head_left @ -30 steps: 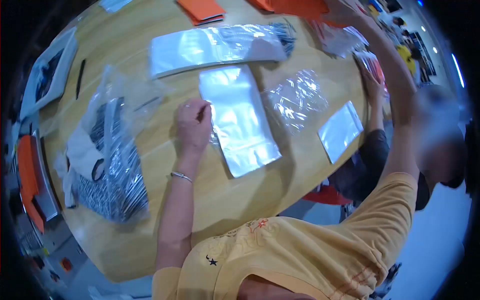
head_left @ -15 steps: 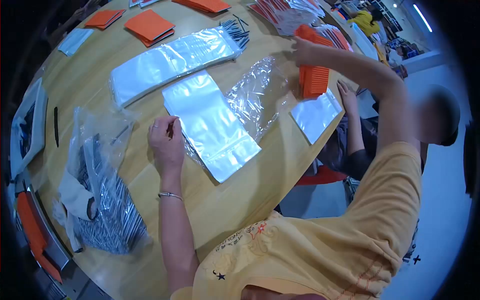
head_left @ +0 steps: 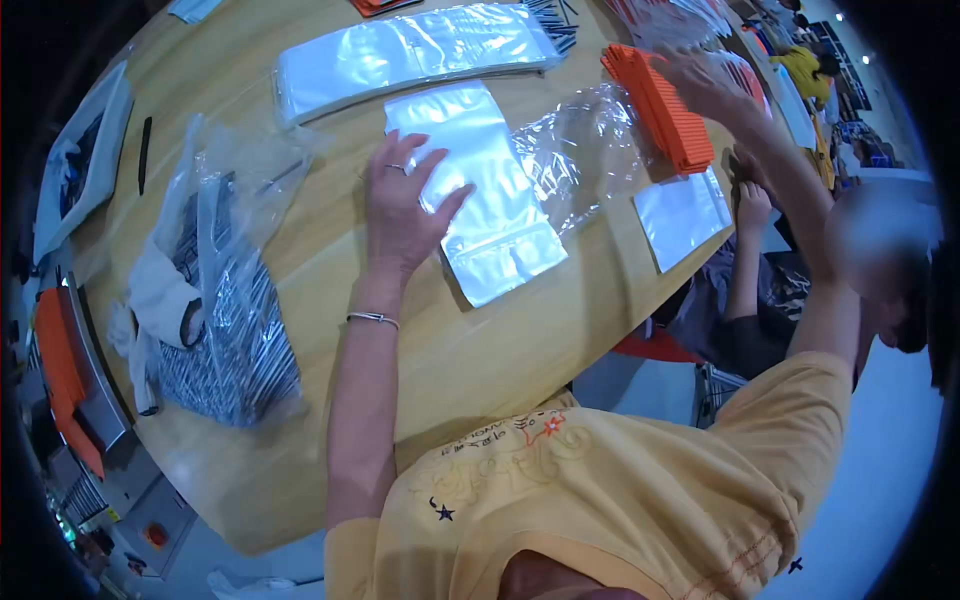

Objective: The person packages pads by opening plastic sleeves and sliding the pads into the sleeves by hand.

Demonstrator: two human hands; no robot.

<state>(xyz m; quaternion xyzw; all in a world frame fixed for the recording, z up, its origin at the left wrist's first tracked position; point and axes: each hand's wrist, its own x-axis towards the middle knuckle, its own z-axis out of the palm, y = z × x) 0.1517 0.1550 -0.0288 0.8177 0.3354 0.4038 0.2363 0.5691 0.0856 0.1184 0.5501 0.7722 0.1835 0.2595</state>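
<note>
Though btwn hands (head_left: 402, 215) (head_left: 705, 88), pouches (head_left: 488, 190) nearer L hand (head_left: 402, 215)

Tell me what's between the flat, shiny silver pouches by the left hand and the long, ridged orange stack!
In the head view, some crinkled, clear plastic film lies between them on the wooden table.

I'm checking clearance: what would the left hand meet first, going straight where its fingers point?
Past the silvery pouch stack beneath it, the left hand would likely meet the long row of pouches; exact height is unclear.
</note>
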